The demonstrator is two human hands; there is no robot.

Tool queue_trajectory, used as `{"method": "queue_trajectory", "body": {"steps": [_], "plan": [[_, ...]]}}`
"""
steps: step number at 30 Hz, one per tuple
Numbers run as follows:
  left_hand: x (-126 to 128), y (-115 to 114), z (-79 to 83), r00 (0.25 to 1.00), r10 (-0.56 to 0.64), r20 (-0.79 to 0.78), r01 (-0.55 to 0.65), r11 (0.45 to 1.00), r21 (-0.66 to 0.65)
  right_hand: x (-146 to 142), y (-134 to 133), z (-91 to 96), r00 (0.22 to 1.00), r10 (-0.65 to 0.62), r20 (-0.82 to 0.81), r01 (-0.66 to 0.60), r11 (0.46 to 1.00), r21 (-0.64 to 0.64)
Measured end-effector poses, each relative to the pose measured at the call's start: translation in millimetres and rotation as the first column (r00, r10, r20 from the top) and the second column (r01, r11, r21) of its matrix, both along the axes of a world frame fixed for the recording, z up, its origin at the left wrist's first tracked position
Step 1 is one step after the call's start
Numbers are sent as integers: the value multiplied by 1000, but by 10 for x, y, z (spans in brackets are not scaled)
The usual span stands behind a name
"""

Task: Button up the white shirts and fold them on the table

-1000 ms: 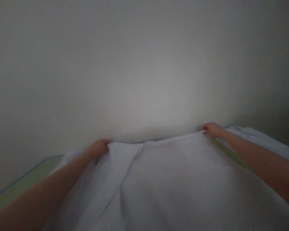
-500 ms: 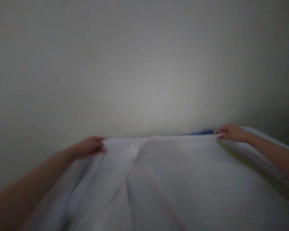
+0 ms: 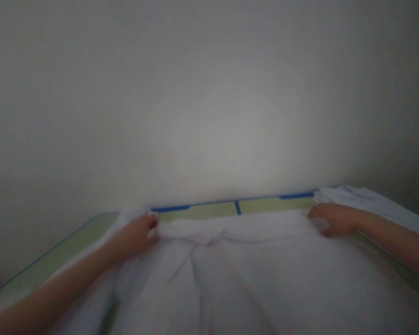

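A large white cloth (image 3: 258, 270) stretches between my two hands and spreads over the table toward me, with creases running down its middle. My left hand (image 3: 139, 235) is closed on its far edge at the left. At the right, my right hand (image 3: 331, 218) pinches the same edge, a bit of cloth showing between thumb and fingers. The picture is dim and blurred, so the exact kind of cloth cannot be told.
The cloth lies over a green table (image 3: 73, 239) with blue edging. A stack of white fabric (image 3: 366, 197) sits at the far right. Behind the table rises a plain grey wall (image 3: 209, 102).
Both hands have come down, lowering the cloth's far edge onto the table. The table's green top and blue back edge now show beyond it. Both hands still hold the cloth.
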State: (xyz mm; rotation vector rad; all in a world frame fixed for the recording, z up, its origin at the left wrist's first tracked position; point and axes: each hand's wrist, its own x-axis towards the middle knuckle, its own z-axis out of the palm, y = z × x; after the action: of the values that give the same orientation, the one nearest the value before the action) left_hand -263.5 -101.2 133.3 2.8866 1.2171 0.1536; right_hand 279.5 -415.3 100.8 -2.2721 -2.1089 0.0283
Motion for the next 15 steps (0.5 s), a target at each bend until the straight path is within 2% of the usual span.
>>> {"method": "queue_trajectory", "body": {"steps": [2,4,7,9,11,13,15], "plan": [[-18,-258,1,991,21,-134,-51,973,-223,-391,124,70,995,89,-42,-90,996,-24],[-21,-492,-23,975,-69,-210,-22,914,-406,-797,265,100,983,162,-87,-164,986,-10],[-27,-699,-7,974,-161,-160,81,906,-416,-1262,480,82,964,241,-108,-241,970,16],[-73,-745,90,980,-173,-101,107,878,-466,-1430,617,52,961,261,-91,-260,965,20],[-177,-772,226,984,-177,3,144,793,-593,-1519,750,30,967,249,-62,-248,968,26],[-325,-838,322,979,-152,137,204,671,-712,-1595,875,26,970,238,-43,-237,971,45],[-470,-970,312,963,-70,262,255,558,-790,-1716,990,34,968,249,-42,-245,966,87]]}}
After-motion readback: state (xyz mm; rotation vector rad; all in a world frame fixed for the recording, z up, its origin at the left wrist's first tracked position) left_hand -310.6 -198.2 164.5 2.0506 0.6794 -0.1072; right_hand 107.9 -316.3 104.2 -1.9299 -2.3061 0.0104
